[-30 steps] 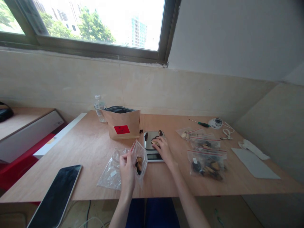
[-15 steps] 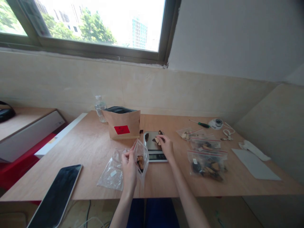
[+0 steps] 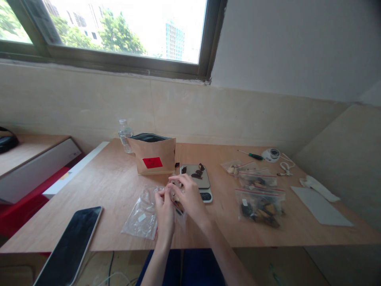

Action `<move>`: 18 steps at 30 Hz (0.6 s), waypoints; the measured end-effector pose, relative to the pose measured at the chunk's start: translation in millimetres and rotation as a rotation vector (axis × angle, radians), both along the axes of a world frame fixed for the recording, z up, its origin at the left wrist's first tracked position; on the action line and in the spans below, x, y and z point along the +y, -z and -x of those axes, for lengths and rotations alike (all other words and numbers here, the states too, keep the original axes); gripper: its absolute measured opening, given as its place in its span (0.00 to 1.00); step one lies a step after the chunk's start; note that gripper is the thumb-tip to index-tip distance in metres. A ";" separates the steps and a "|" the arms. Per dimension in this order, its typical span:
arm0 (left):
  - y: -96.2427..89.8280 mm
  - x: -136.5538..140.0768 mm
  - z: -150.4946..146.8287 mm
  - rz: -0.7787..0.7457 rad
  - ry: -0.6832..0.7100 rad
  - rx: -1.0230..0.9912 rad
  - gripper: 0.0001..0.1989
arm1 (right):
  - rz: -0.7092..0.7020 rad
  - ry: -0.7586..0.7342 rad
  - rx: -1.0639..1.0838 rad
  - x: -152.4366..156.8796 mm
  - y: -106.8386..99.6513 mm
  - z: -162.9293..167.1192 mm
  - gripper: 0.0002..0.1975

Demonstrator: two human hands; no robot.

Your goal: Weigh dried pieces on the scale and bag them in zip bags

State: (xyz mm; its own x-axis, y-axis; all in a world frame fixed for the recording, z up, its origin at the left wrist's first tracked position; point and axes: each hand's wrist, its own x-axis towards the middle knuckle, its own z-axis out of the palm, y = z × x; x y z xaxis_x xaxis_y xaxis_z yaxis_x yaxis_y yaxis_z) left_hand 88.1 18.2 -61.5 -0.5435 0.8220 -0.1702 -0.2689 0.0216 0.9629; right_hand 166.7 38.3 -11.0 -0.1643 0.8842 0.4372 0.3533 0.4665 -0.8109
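While the fingers of the left hand [image 3: 165, 216] pinch the rim of a clear zip bag [image 3: 179, 207] holding dark-and-tan dried slices, the right hand [image 3: 192, 198] bends its fingers over the bag's mouth; whether these grip a slice or the plastic, I cannot tell. The zip bag is between the two hands, above the near part of the worktop [image 3: 223, 234], just left of the digital scale's display. On the digital scale [image 3: 205, 183], dark dried pieces [image 3: 197, 174] lie at the far left, the middle and the far right of the platform. A kraft pouch [image 3: 154, 151] with a red label stands open at the far left of the scale; a flattened clear bag [image 3: 137, 222] lies beside the left hand. Filled zip bags [image 3: 262, 210] lie to the right.
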 end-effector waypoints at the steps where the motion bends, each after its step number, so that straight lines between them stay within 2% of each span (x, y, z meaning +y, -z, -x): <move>1: -0.3 -0.4 1.2 0.000 -0.003 0.005 0.18 | -0.011 -0.022 -0.010 1.0 2.1 1.0 0.08; 3: -0.5 -1.2 4.0 0.009 -0.012 0.020 0.18 | -0.067 0.010 -0.013 9.3 8.0 -3.9 0.10; 6: -1.8 -2.6 7.7 0.021 -0.029 0.042 0.18 | -0.164 0.195 -0.066 36.6 25.9 -27.8 0.13; 9: -3.7 -3.7 9.7 0.028 -0.021 0.047 0.18 | -0.093 0.297 -0.305 70.0 56.2 -60.4 0.21; 11: -4.1 -4.0 10.3 0.037 -0.014 0.041 0.18 | -0.006 0.273 -0.469 87.2 76.6 -78.9 0.29; 12: -4.0 -3.9 10.5 0.042 -0.014 0.037 0.18 | 0.020 0.256 -0.521 93.1 84.8 -86.0 0.29; 15: -2.4 -3.6 10.5 0.047 -0.015 0.024 0.19 | 0.025 0.236 -0.574 102.3 97.9 -99.7 0.20; 18: -0.6 -3.6 10.0 0.046 -0.009 0.011 0.19 | -0.028 0.234 -0.528 105.3 98.8 -107.5 0.11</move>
State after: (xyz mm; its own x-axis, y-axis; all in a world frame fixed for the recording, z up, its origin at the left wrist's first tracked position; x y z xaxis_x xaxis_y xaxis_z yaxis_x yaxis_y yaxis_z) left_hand 78.0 14.6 -61.0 -0.5530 0.8085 -0.2013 -0.2585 0.0632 0.9639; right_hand 274.2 143.6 -109.8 -0.1682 0.9124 0.3732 0.8030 0.3464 -0.4850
